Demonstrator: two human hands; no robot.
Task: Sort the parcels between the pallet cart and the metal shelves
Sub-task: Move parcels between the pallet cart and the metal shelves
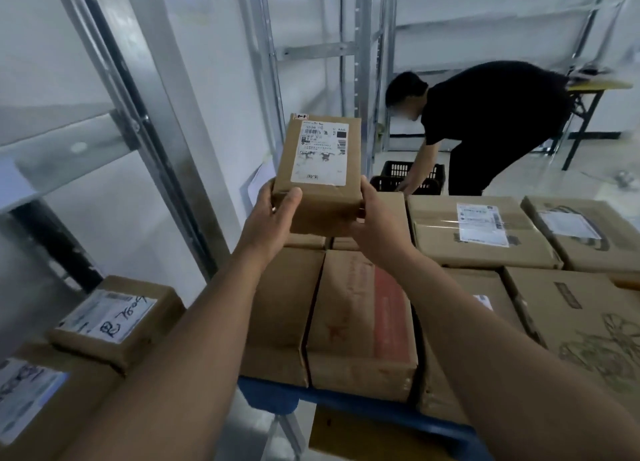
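I hold a small brown cardboard parcel (320, 173) with a white shipping label in the air above the cart, label facing me. My left hand (273, 214) grips its near left corner and my right hand (375, 221) grips its near right corner. Below it, the blue pallet cart (346, 405) carries several brown cardboard boxes packed side by side. The metal shelves (138, 121) stand to my left, with a bare shelf board at upper left. Two labelled parcels (114, 318) lie stacked on a lower shelf level at bottom left.
A person in black (491, 124) bends over black plastic crates (408, 180) on the floor behind the cart. More grey shelf uprights (363, 62) stand at the back. A folding table (595, 90) is at the far right.
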